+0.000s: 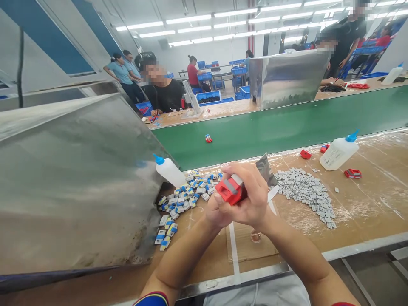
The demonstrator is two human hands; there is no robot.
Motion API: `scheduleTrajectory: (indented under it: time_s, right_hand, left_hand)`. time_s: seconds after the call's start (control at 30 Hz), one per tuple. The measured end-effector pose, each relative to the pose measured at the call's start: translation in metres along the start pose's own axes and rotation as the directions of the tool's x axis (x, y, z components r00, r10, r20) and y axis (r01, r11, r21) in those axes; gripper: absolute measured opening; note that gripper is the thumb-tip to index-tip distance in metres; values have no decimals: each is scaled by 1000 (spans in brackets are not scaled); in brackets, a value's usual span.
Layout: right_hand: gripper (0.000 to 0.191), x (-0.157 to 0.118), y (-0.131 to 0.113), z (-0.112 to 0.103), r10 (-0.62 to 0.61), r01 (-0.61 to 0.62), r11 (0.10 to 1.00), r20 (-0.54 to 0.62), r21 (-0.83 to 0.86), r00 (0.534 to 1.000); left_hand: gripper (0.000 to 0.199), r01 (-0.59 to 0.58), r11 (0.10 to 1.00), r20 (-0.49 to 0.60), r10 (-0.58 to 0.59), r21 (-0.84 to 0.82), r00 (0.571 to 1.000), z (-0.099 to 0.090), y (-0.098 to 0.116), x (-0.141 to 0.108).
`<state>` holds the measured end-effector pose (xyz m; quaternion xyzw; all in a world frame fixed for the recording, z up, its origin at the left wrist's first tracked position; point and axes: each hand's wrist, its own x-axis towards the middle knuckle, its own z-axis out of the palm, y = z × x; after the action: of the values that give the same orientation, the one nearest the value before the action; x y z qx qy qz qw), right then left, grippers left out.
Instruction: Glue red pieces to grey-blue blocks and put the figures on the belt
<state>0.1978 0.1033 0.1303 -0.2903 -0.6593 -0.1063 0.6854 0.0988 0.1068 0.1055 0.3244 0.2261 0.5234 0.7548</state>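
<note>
A red plastic piece with a grey band (230, 190) is held between my two hands over the near side of the bench. My left hand (218, 211) grips it from below and the left, with the thumb against its side. Wrapped over its top and right side are the fingers of my right hand (253, 193). A whitish part (236, 179) shows at the piece's upper end, partly covered by my fingers. Left of my hands lies a pile of small white, blue and yellow blocks (188, 195). To the right spreads a heap of small flat grey pieces (307, 191).
White bottles with blue nozzles stand tilted in view at left (170, 171) and right (339, 153). Several red pieces (352, 173) lie near the right one. A green conveyor belt (287, 123) carries one small red piece (208, 138). A metal panel (79, 182) fills the left. Co-workers sit across.
</note>
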Motion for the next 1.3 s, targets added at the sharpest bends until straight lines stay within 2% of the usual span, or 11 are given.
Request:
scheduleTrajectory:
  time_s: [0.1, 0.27, 0.37, 0.53, 0.77, 0.93, 1.1, 1.3]
  right_hand:
    - [37, -1, 3, 2, 38, -38, 999, 22, -5, 999]
    - [29, -1, 4, 3, 87, -85, 995, 27, -59, 996]
    - [29, -3, 5, 5, 126, -124, 991, 32, -47, 992]
    - [37, -7, 9, 11, 198, -198, 980, 20, 10, 980]
    - [32, -7, 16, 11, 127, -127, 992, 8, 4, 992]
    - [36, -7, 20, 9, 64, -62, 995, -16, 73, 998]
    - [36, -7, 21, 9, 37, -33, 995, -43, 90, 998]
    - [35, -8, 21, 9, 53, -49, 997, -52, 66, 997]
  left_hand:
    - [49, -28, 999, 11, 28, 30, 1000, -3, 0, 2]
    - [45, -128, 991, -98, 123, -41, 988, -17, -11, 8]
    - [42, -88, 995, -31, 86, -53, 996, -14, -9, 11]
    - [51, 25, 1000, 105, -26, 9, 994, 3, 8, 12]
    - [49, -40, 999, 158, 37, 12, 987, 7, 14, 12]
    - [68, -50, 998, 195, 44, 27, 980, 5, 10, 14]
    - [60, -88, 996, 229, 83, 14, 970, 3, 6, 16]
    - [63, -73, 997, 230, 65, 25, 971, 5, 10, 14]
